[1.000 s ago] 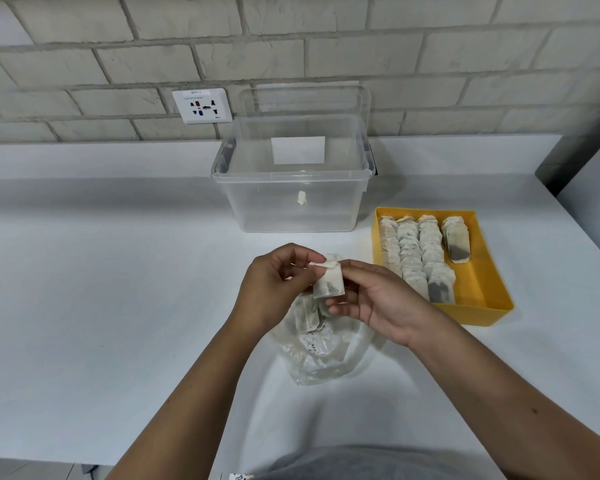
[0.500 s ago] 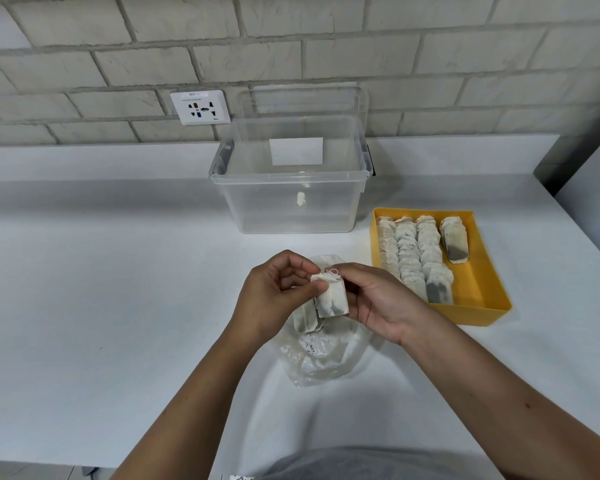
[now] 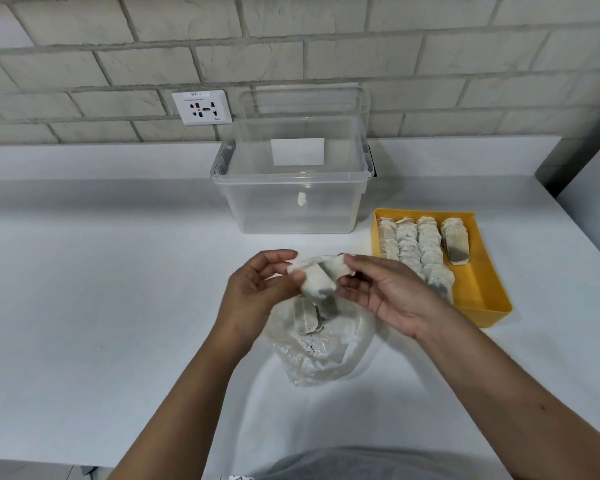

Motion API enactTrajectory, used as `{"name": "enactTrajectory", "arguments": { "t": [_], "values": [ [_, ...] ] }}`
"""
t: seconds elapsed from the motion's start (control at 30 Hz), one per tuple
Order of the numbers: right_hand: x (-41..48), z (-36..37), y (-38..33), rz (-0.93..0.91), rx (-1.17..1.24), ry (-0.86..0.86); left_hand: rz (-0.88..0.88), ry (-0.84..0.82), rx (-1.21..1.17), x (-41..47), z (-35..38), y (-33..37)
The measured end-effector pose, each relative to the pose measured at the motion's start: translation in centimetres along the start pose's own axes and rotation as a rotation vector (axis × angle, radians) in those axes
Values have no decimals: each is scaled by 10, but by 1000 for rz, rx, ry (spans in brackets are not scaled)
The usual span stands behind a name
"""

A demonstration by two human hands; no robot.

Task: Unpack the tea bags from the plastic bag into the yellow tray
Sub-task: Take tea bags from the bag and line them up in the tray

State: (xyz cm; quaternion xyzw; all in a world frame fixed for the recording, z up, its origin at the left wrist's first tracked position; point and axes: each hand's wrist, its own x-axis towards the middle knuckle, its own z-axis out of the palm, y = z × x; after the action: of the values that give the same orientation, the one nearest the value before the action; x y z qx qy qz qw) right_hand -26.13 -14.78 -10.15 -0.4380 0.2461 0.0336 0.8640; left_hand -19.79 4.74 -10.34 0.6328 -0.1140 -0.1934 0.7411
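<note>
Left hand (image 3: 257, 289): my fingers are curled, with forefinger and thumb pinching the near corner of the held tea bags (image 3: 317, 284); the back of the hand faces left.
Right hand (image 3: 385, 292): my palm is turned up towards me, forefinger on top and thumb beneath, gripping the far side of the same tea bags; the other fingers are loosely bent under them.
Arms: both forearms reach in from the bottom edge and meet over the middle of the bench (image 3: 101, 289).
Held tea bags: a small pale clump lifted between my two hands, just above the mouth of the plastic bag (image 3: 326, 355); I cannot tell how many there are.
Plastic bag: crumpled on the bench under my hands, with more tea bags (image 3: 305, 318) inside.
Yellow tray (image 3: 478, 299): on the bench just right of my right hand, holding rows of tea bags (image 3: 413, 244).
Clear box (image 3: 291, 202): behind my hands, near the brick wall.
</note>
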Motion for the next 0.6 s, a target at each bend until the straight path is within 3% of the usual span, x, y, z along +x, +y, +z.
{"name": "enactTrajectory", "arguments": {
  "t": [0.2,0.33,0.43,0.6],
  "values": [
    [-4,-9,-21,-44,-110,-83,-79,143,-12,9,-16,7],
    [-17,-2,-33,-207,-718,-235,-133,110,50,11,-11,7],
    [-17,12,-38,-226,-927,-333,-158,48,147,11,-4,7],
    [-3,27,-33,-393,-1079,-161,-201,-15,223,12,4,2]
  ]
}}
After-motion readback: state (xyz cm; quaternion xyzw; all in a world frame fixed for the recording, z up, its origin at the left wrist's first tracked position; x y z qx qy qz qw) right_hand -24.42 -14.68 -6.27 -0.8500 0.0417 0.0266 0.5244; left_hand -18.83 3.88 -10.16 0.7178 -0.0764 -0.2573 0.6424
